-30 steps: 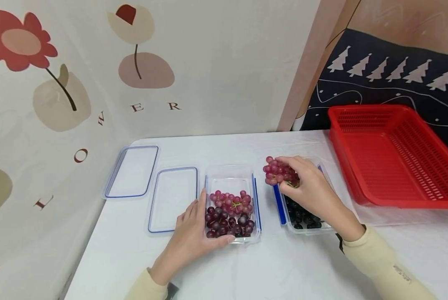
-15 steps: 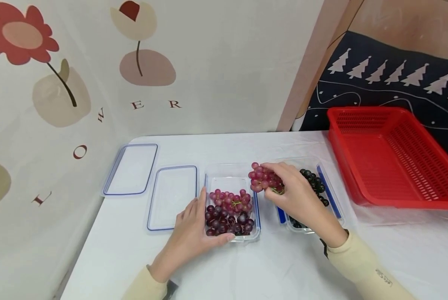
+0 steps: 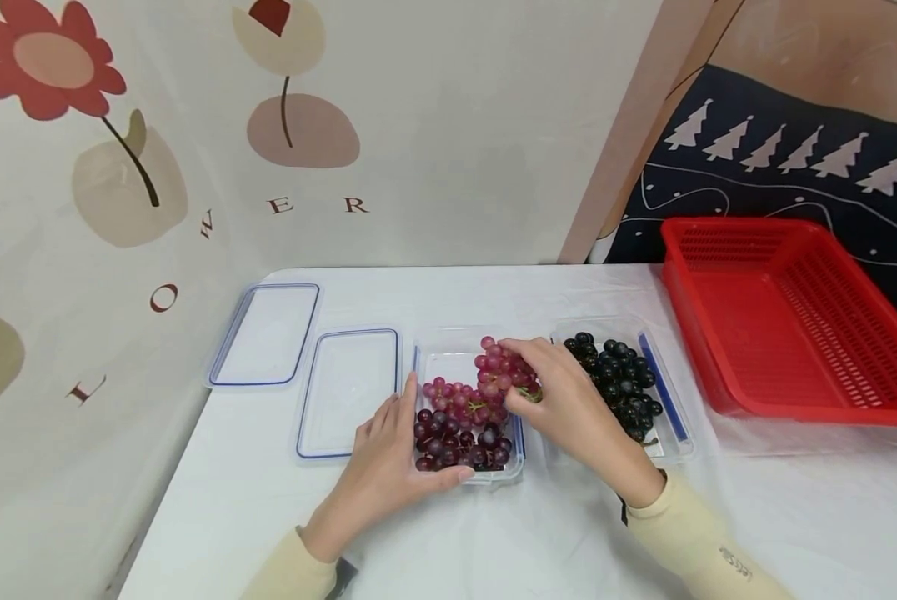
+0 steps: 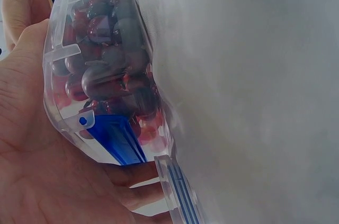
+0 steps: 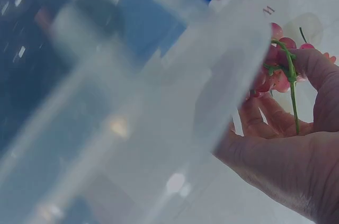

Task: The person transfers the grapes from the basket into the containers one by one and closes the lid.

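My right hand (image 3: 561, 400) grips a bunch of pinkish-red grapes (image 3: 497, 369) by its stem side, over the right edge of a clear plastic container (image 3: 441, 363). Its green stem (image 5: 293, 83) shows between thumb and fingers in the right wrist view. Inside that container lie another pink bunch (image 3: 456, 402) and, nearer the front, dark red grapes (image 3: 448, 446). My left hand (image 3: 388, 458) rests against the container's left side and front corner, fingers extended and thumb along the front rim. In the left wrist view the container's blue-edged wall (image 4: 119, 139) lies against the palm.
To the right stands a second clear container (image 3: 677, 442) of black grapes (image 3: 621, 383). Two clear lids with blue seals, a near lid (image 3: 351, 392) and a far lid (image 3: 268, 333), lie at the left. A red plastic basket (image 3: 771, 317) sits at the back right.
My right hand has carried the pink bunch leftward, from over the black-grape container to over the left container. My left hand has stayed in place.
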Available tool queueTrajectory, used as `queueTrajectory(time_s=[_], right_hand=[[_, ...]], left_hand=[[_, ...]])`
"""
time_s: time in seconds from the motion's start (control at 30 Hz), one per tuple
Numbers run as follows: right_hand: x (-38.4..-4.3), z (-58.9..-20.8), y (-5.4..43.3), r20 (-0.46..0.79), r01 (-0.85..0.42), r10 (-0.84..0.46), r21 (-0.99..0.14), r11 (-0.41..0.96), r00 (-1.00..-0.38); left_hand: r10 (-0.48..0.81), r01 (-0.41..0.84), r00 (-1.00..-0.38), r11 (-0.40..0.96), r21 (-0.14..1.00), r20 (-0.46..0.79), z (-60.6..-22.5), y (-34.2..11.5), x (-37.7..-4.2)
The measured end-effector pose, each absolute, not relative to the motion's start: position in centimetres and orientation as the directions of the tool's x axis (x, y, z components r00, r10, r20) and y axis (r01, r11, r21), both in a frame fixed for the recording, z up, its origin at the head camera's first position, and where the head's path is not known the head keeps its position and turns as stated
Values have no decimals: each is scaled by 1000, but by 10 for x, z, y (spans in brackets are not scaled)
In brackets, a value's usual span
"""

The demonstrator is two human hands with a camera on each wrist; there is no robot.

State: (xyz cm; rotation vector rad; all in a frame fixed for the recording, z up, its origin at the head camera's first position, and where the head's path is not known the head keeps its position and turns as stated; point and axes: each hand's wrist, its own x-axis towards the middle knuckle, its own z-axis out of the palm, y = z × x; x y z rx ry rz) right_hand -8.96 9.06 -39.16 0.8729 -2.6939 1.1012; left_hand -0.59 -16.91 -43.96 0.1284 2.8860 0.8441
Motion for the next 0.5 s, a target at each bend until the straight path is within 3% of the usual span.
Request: queueTrajectory(time_s=[0.5], right_hand=[[-90,-404,54,379,-608,-478,-554,569,-792]], left_hand=[[117,48,-989,843,536,-95,-440,-168,-6]])
